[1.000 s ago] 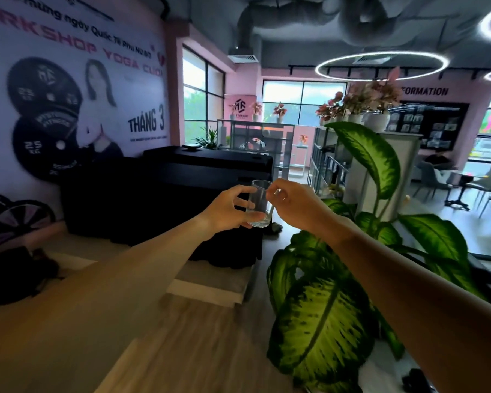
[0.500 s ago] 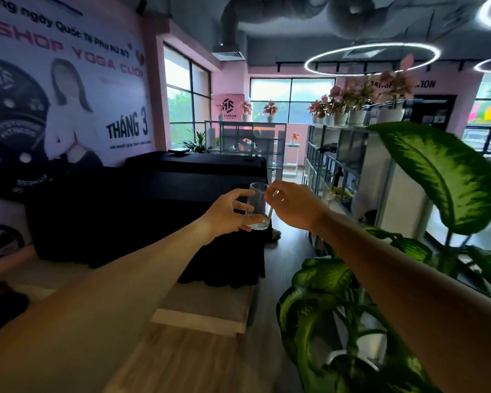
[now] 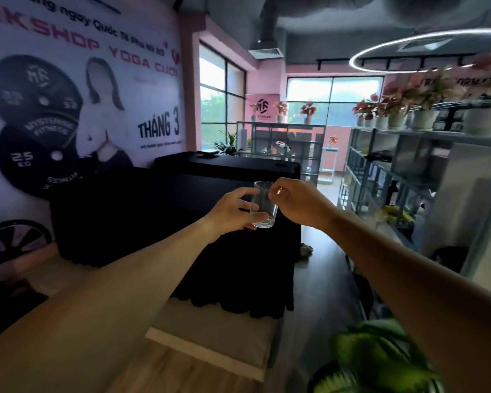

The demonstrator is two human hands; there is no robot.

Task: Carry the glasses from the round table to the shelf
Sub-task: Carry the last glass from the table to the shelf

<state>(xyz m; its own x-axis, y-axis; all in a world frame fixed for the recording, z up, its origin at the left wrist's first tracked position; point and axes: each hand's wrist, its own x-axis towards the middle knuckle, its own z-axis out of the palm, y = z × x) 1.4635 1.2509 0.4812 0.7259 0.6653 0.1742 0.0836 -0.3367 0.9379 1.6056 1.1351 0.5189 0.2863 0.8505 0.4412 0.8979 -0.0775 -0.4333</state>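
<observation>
In the head view, a clear glass [image 3: 263,205] is held out in front at mid-frame, upright, above a black-draped bench [image 3: 182,211] that stands beyond it. The left hand [image 3: 233,209] is wrapped round the lower part of the glass, thumb over the near side and fingers under the base. The right hand [image 3: 298,202] is pinched on the rim at its right side, fingertips curled over the edge. Whether a second glass sits behind the first cannot be told; a glint shows beside the right fingers.

The carrying step is judged to be in hand: the glass is off any table and is borne through the room, and the round table is not seen. An open metal shelf [image 3: 408,177] runs along the right side, with bottles and small items on its levels and potted pink plants [image 3: 425,109] on top. The next move is judged to call for a turn to the right, a free level to be chosen, and the glass to be set down upright, clear of the bottles.

On the wall poster [image 3: 77,109] at the left, "RKSHOP YOGA CUOI", "THÁNG 3", "25 KG" and "FITNESS" on the drawn weight plates can be read. A pink far sign [image 3: 262,109] bears an "MF" logo; its small print is too blurred to read. A green leafy plant [image 3: 374,361] lies near, at the lower right.
</observation>
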